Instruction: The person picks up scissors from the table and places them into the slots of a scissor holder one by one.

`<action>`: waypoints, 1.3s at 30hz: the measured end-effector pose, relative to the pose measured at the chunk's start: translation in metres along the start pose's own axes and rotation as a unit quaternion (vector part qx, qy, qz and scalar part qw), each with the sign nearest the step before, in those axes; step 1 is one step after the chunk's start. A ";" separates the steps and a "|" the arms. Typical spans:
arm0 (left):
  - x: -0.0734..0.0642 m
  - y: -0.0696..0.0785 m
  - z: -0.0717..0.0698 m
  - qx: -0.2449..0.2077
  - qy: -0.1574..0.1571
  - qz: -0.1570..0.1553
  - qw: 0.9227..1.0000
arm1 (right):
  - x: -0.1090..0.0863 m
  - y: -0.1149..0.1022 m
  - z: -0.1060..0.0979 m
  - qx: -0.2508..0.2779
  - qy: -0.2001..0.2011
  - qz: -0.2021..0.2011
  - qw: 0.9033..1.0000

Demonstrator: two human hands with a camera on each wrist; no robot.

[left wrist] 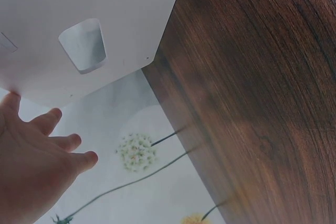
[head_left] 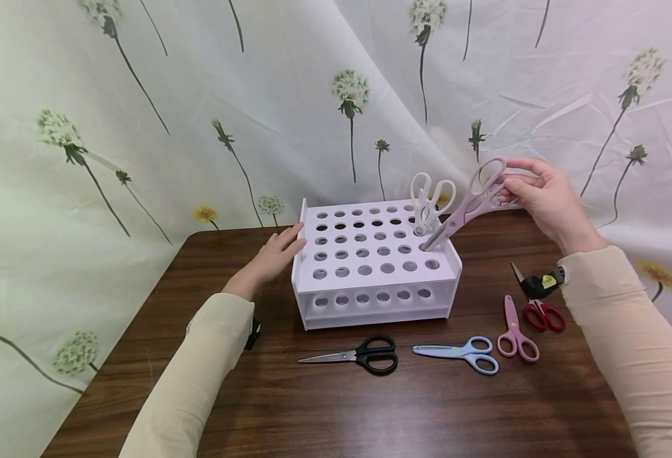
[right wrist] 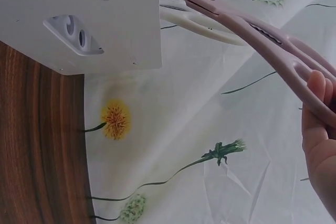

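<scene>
My right hand (head_left: 548,194) pinches one handle loop of the pale mauve scissors (head_left: 466,211). They lean with their handles up to the right, blade tips at a hole near the right end of the white holed rack (head_left: 370,281). White scissors (head_left: 422,210) stand upright, handles up, in a hole just behind that one. In the right wrist view, the mauve scissors (right wrist: 247,32) slant past the rack's side panel (right wrist: 121,19). My left hand (head_left: 275,254) touches the rack's left side panel, its fingers extended; the left wrist view shows those fingertips (left wrist: 54,113) spread near the panel's edge.
Before the rack on the dark wooden table (head_left: 313,413) lie black-handled scissors (head_left: 377,355), light blue scissors (head_left: 462,352) and pink scissors (head_left: 516,334). Red-handled scissors (head_left: 544,316) lie under the right wrist. A flower-printed cloth (head_left: 290,95) hangs behind the table.
</scene>
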State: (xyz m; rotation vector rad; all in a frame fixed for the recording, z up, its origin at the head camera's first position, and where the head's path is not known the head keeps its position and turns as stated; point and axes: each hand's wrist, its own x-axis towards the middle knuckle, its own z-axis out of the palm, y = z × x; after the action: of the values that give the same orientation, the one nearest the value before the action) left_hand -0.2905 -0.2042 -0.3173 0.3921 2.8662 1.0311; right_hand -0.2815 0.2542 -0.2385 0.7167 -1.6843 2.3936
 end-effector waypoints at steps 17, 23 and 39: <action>0.000 0.000 0.000 0.005 0.003 0.006 1.000 | 0.004 0.009 0.010 -0.032 -0.028 -0.008 0.999; 0.000 -0.001 0.002 0.005 0.003 0.010 1.000 | 0.005 0.014 0.013 -0.050 -0.017 -0.001 0.999; 0.002 -0.001 0.001 0.006 0.005 0.012 1.000 | 0.012 0.024 0.020 -0.098 -0.026 0.005 0.995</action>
State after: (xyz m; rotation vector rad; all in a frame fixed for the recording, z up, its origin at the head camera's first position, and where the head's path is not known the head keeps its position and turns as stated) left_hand -0.2920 -0.2038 -0.3183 0.4236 2.8851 1.0239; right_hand -0.2947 0.2252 -0.2481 0.7447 -1.9141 2.1926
